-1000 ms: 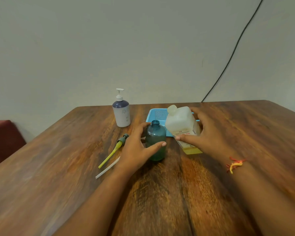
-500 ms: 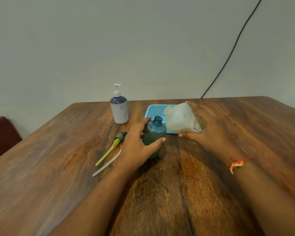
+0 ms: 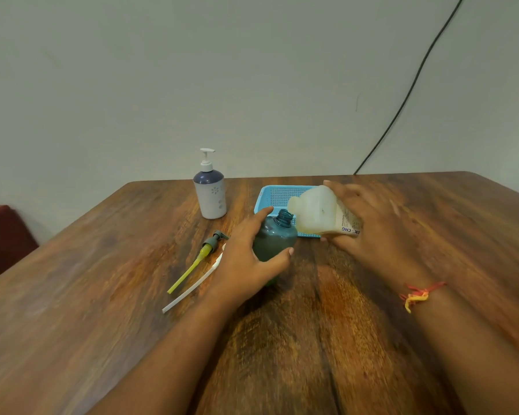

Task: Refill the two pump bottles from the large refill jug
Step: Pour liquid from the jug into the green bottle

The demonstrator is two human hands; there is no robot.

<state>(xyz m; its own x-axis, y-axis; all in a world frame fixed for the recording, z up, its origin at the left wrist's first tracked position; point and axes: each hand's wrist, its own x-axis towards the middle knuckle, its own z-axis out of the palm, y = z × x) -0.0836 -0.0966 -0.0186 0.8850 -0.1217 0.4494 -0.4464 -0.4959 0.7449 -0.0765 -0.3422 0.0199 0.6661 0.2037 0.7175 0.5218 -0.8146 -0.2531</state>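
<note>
The right hand [image 3: 369, 232] is wrapped round the refill jug [image 3: 315, 211], which has swung from upright a second ago to nearly on its side. Its spout now hangs just beside the open neck of the green bottle [image 3: 277, 238], which the left hand [image 3: 252, 259] clasps steady on the table [image 3: 102, 295]. No stream shows yet, so the pour looks about to start; the white pump bottle [image 3: 210, 193] waits behind, pump on.

A plain indoor room, home or office, hard to tell which: a wooden table [image 3: 102, 295] under the left hand [image 3: 246, 262] and right hand [image 3: 372, 229], a bare pale wall [image 3: 252, 70] beyond them, a black cable [image 3: 408, 91] above the right one, and a red seat [image 3: 3, 235] out past the left.
</note>
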